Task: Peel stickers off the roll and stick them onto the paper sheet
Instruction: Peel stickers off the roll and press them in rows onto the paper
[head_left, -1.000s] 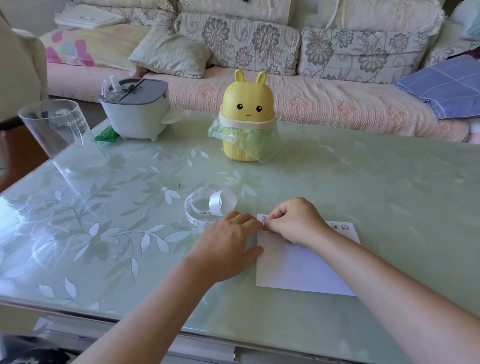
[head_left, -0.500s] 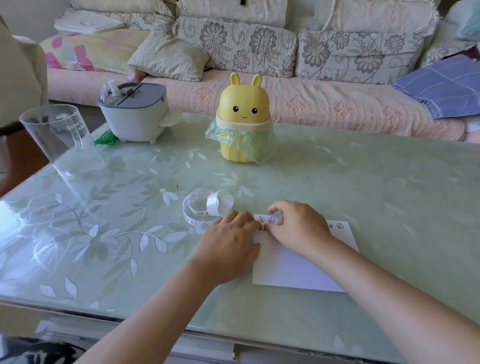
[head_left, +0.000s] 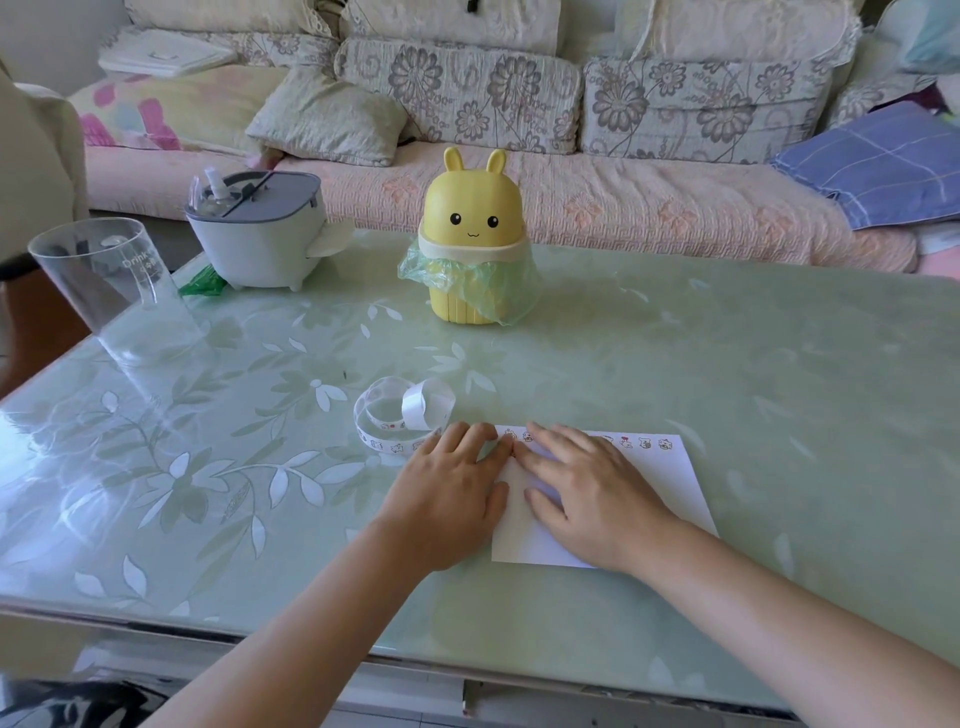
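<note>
Both hands lie flat. The left hand (head_left: 447, 483) has its fingers (head_left: 465, 441) straight and close together, resting at the left edge of the paper sheet (head_left: 670, 483). The right hand (head_left: 587, 488) is spread on the sheet, its fingers (head_left: 558, 441) straight and pressing near the top left corner. Neither hand holds anything. The sheet lies on the table (head_left: 727, 364), and the sticker roll (head_left: 400, 415) sits just left of it, its loose strip running under the left fingertips.

Risks, as I judge them:
- The table looks smooth, so the sheet could slide if either palm lifts during the next press.
- A sticker rubbed down unevenly could crease or sit crooked against the row.
- The left hand could drag the loose strip and uncoil the roll.

Counts:
- 1 sheet, 1 roll, 2 hands.
- Stickers (head_left: 644, 442) on the sheet: 2 show by the fingertips and at least 3 at the right end of the top edge; any between are hidden under the right hand.
- 1 yellow bin (head_left: 472, 234), 1 grey container (head_left: 260, 234), 1 clear cup (head_left: 104, 280).
</note>
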